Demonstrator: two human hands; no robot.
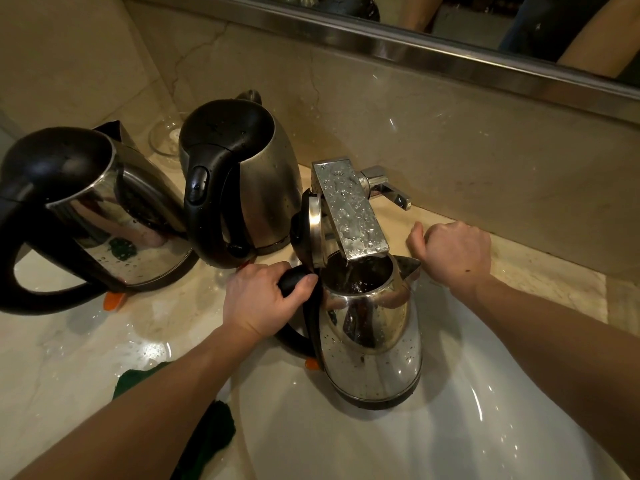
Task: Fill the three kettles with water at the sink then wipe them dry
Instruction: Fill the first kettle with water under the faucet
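Observation:
My left hand [263,299] grips the black handle of a steel kettle [374,341] held over the white sink basin [450,427]. Its lid stands open under the square chrome tap spout [349,209], and water runs into it. My right hand [453,252] rests as a curled fist on the counter just right of the tap, holding nothing. Two more steel kettles with black lids stand shut on the counter: one at far left [104,216], one in the middle [249,174]. A dark green cloth [207,434] lies by the basin, partly under my left forearm.
The tap lever [388,188] juts right, behind my right hand. A clear glass dish [166,136] sits behind the kettles by the marble wall. A metal-framed mirror [450,53] runs along the top. The counter [69,358] is wet.

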